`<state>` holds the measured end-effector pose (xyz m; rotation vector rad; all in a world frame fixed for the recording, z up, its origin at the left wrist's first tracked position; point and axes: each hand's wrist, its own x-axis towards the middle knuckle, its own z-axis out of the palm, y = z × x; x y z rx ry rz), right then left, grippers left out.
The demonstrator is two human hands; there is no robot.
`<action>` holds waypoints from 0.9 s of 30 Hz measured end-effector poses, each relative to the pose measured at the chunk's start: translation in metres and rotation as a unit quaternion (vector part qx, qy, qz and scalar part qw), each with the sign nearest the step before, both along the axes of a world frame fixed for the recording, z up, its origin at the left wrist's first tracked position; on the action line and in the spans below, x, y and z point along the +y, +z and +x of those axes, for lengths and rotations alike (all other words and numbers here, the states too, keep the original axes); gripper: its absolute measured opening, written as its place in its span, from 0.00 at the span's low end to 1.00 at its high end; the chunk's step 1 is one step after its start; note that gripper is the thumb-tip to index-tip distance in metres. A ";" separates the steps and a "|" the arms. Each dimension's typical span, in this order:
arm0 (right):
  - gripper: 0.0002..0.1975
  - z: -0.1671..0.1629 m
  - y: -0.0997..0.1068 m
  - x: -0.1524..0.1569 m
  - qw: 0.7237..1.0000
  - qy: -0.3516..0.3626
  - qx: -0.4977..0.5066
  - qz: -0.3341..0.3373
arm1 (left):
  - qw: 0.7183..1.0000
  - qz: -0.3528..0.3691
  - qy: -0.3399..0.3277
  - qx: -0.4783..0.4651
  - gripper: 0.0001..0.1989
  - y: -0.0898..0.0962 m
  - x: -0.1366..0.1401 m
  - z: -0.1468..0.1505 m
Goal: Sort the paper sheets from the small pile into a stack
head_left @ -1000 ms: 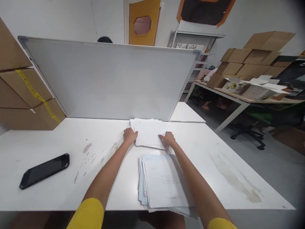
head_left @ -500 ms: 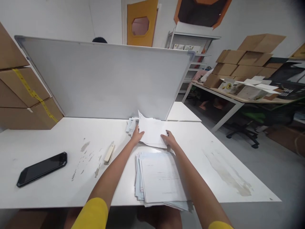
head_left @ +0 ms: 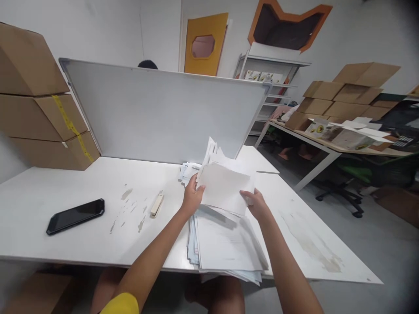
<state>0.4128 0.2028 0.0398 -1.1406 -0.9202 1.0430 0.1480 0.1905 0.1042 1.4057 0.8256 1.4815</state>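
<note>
Between my two hands is a loose bundle of white paper sheets point(head_left: 225, 185), lifted and tilted, with uneven corners sticking up at its top left. My left hand point(head_left: 192, 195) grips its left edge, thumb in front. On the right edge, my right hand point(head_left: 257, 203) pinches the sheets. Below and nearer to me lies a larger stack of papers point(head_left: 229, 248), white on top with bluish sheets showing at the sides, slightly over the table's front edge. Behind the bundle, a few more papers point(head_left: 188, 171) lie at the whiteboard's foot, partly hidden.
A cream stapler point(head_left: 157, 205) and a black phone point(head_left: 76, 216) lie left on the white table point(head_left: 131, 248). A whiteboard point(head_left: 163, 113) stands upright across the back. Cardboard boxes point(head_left: 42, 117) are stacked at left. Another person's hair point(head_left: 147, 64) shows above the board.
Both hands have raised the bundle of sheets off the table and brought it nearer, over the back of the larger stack. The view has shifted slightly left and up.
</note>
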 end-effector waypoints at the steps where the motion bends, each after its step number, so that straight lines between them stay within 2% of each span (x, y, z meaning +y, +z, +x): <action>1: 0.28 -0.002 0.012 -0.012 1.000 -0.002 0.003 0.010 | 1.000 -0.014 -0.001 -0.027 0.21 0.008 -0.013 -0.004; 4: 0.28 -0.014 0.045 -0.058 1.000 -0.002 0.004 0.010 | 0.992 -0.076 0.013 -0.104 0.24 0.021 -0.053 -0.015; 6: 0.27 -0.026 0.059 -0.094 1.000 -0.001 0.005 0.001 | 0.982 -0.126 0.030 -0.139 0.28 0.014 -0.078 -0.022; 8: 0.25 -0.041 0.063 -0.129 1.000 -0.006 0.000 -0.020 | 0.969 -0.179 0.042 -0.164 0.31 -0.002 -0.102 -0.030; 11: 0.25 -0.062 0.051 -0.164 0.996 0.000 -0.022 -0.087 | 0.943 -0.271 0.056 -0.183 0.31 -0.036 -0.132 -0.041; 15: 0.26 -0.073 0.010 -0.171 0.978 0.009 -0.140 -0.153 | 0.912 -0.382 0.063 -0.138 0.28 -0.070 -0.154 -0.058; 17: 0.28 -0.070 -0.011 -0.166 0.962 -0.007 -0.220 -0.163 | 0.911 -0.393 0.086 -0.087 0.29 -0.080 -0.156 -0.068; 20: 0.30 -0.062 -0.028 -0.155 0.946 -0.027 -0.288 -0.145 | 0.932 -0.344 0.112 0.012 0.34 -0.088 -0.145 -0.079; 23: 0.27 -0.056 -0.025 -0.143 0.941 -0.063 -0.321 -0.089 | 0.954 -0.275 0.088 0.085 0.33 -0.096 -0.125 -0.082; 25: 0.23 -0.054 -0.016 -0.137 0.940 -0.074 -0.327 -0.069 | 0.960 -0.253 0.076 0.088 0.30 -0.098 -0.110 -0.080; 27: 0.21 -0.054 -0.008 -0.133 0.948 -0.046 -0.305 -0.080 | 0.962 -0.258 0.071 0.062 0.28 -0.098 -0.095 -0.077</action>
